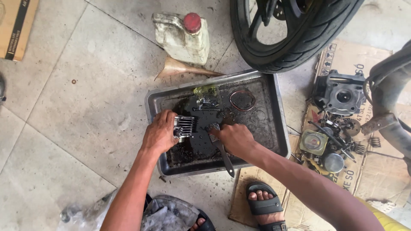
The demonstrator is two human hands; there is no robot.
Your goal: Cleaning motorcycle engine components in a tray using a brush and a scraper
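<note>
Right hand point(234, 139) closes its fingers around a dark-handled paintbrush point(221, 149), bristles against the small finned grey metal engine part point(185, 126). Left hand point(160, 132) grips that part from its left side, over the oily rectangular steel tray point(280, 124). Beyond the tray: tan funnel point(182, 68), grimy white plastic jug with red cap point(183, 37), black motorcycle tyre point(295, 42).

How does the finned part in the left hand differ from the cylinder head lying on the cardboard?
The finned part is gripped by the left hand over the oily tray; the cylinder head lies untouched on cardboard. The finned part looks smaller and wet; the head looks larger and dry. Both are grey metal engine parts.
</note>
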